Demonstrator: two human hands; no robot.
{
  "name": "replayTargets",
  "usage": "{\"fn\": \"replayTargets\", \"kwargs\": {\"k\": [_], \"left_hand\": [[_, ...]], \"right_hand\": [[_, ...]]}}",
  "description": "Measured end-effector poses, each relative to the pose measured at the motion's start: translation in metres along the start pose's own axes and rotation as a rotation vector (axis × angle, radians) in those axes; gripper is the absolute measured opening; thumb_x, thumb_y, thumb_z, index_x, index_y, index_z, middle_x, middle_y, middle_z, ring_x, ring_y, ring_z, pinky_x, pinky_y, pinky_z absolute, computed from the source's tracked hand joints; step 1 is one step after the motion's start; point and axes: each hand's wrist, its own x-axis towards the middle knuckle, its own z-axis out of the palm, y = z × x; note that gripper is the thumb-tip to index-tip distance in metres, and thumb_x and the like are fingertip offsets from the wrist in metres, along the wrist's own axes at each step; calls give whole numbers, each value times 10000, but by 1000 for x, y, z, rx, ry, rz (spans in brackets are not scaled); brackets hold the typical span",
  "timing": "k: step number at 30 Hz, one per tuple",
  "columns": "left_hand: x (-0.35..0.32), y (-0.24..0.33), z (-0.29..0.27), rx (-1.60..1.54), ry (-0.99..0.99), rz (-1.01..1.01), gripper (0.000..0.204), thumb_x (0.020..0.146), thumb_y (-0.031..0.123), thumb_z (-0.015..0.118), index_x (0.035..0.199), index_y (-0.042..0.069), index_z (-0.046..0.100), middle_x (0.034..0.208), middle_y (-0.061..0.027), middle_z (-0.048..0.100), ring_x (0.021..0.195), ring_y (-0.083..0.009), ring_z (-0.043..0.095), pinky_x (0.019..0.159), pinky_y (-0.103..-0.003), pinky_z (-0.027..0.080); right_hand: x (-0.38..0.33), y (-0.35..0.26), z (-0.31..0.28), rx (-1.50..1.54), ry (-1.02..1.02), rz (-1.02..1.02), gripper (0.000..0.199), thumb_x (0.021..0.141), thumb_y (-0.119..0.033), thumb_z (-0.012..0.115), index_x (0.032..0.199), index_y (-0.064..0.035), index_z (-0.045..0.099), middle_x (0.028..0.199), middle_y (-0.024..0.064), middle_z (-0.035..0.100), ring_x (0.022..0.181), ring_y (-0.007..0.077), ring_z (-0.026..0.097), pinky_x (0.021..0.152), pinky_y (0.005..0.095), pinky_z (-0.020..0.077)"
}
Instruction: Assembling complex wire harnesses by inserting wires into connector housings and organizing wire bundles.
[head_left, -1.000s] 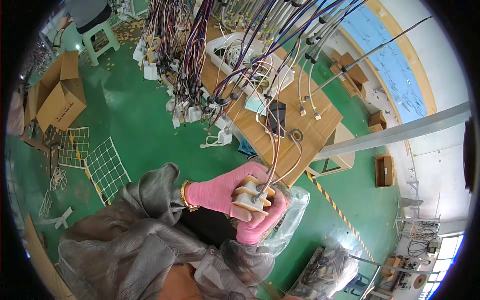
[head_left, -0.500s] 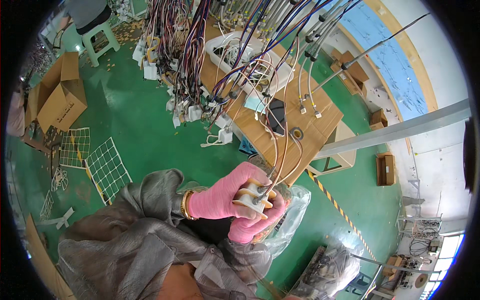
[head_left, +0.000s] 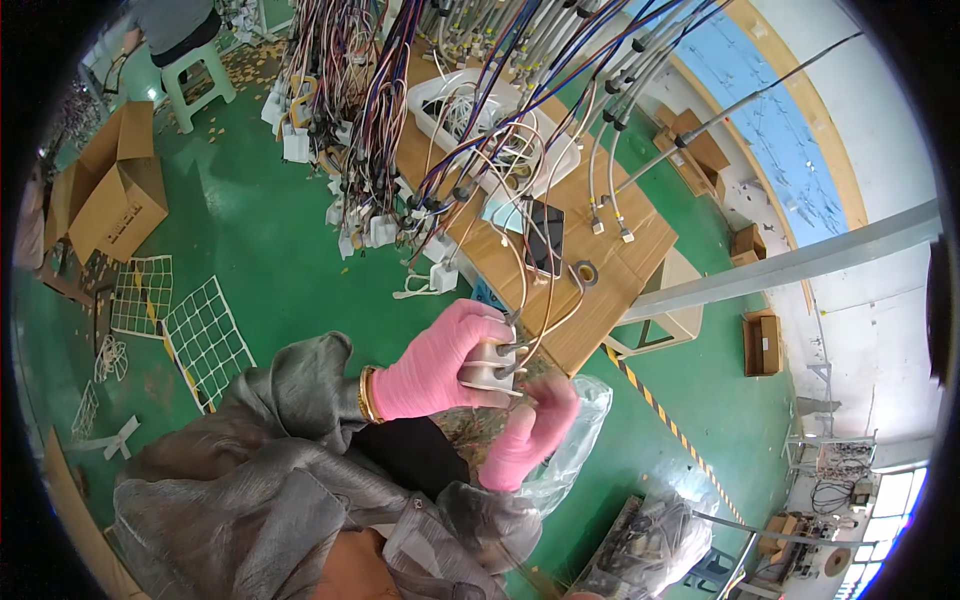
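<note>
My left hand (head_left: 432,368), in a pink glove, grips a white ribbed plastic fitting (head_left: 487,371) over the lap. Grey cable ends enter this fitting from its right side, and thin brown and white wires (head_left: 545,322) run from them up toward the table. To the right, apart from the fitting, is my right hand (head_left: 530,437), also gloved in pink. Its thumb stands away from the other fingers, which are partly smeared by motion, and nothing shows between them.
Just beyond my hands is a wooden table (head_left: 615,270) with a white tray (head_left: 560,165) of wires, a phone (head_left: 544,240) and a roll of tape (head_left: 584,273). Wire bundles (head_left: 385,110) hang at its left. A grey post (head_left: 790,262) crosses on the right. Cardboard box (head_left: 120,200), far left.
My right hand has let go of the white fitting and moved a little down and right. My left hand still holds the fitting, now slightly higher and turned.
</note>
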Motion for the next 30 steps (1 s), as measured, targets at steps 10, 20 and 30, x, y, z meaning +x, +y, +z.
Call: {"fn": "replayTargets", "kwargs": {"k": [10, 20, 30], "left_hand": [[-4, 5, 8, 540, 117, 215, 581, 614, 140, 829, 1124, 120, 552, 1216, -124, 492, 1091, -335, 506, 890, -403, 456], [-3, 9, -15, 54, -197, -40, 626, 643, 269, 865, 1154, 108, 541, 1094, -92, 530, 1034, -279, 531, 888, -361, 452], [-5, 13, -15, -400, -334, -451, 568, 714, 228, 824, 1164, 55, 524, 1061, -70, 538, 965, -143, 558, 833, -292, 476]], "right_hand": [[3, -25, 14, -208, 124, 112, 112, 746, 21, 713, 808, -22, 630, 868, 47, 580, 768, 145, 533, 677, 248, 430], [16, -27, -11, 213, -270, 213, 70, 792, 34, 627, 755, -15, 595, 777, -1, 536, 750, 83, 481, 699, 231, 390], [26, -16, -10, 106, -229, 333, 146, 882, -133, 665, 827, -10, 611, 802, 0, 617, 733, 73, 523, 704, 228, 421]]}}
